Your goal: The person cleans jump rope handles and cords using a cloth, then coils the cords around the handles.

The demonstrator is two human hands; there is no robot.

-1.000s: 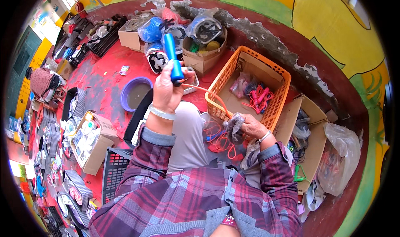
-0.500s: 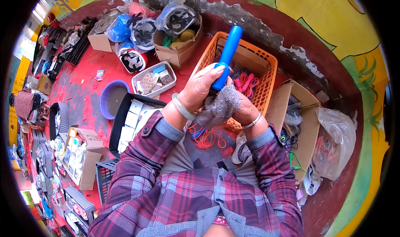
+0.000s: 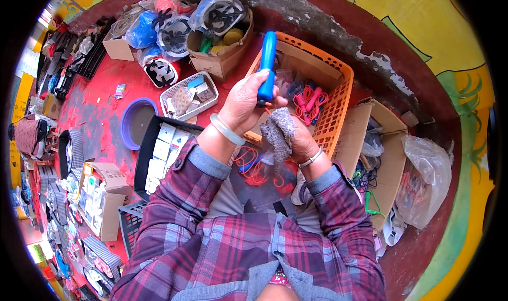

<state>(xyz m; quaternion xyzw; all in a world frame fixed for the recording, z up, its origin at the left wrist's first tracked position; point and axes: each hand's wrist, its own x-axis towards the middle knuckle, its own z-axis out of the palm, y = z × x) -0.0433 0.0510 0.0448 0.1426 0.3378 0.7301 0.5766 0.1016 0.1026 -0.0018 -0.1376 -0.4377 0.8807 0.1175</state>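
Note:
My left hand (image 3: 242,104) is wrapped round a blue jump rope handle (image 3: 268,57), held nearly upright with its rounded end pointing away from me. A short bit of orange cord shows below the handle. In my right hand (image 3: 304,141) is a crumpled grey cloth (image 3: 279,131), its lower end hanging down; the cloth is just under the handle. Loops of orange cord (image 3: 253,166) hang or lie below my hands, with a blue piece among them. Beyond my hands stands an orange plastic basket (image 3: 338,110) with pink-handled jump ropes (image 3: 309,101) in it.
An open cardboard box (image 3: 389,163) with cords and a clear plastic bag (image 3: 428,179) stand at right. To the left are a black box of white cartons (image 3: 142,160), a purple basin (image 3: 127,131) and a white basket (image 3: 185,113). Bagged helmets (image 3: 219,19) sit at the far wall.
The handle has shifted left and stands more upright. The grey cloth has come away from its lower end, and my right hand has moved slightly down and toward me.

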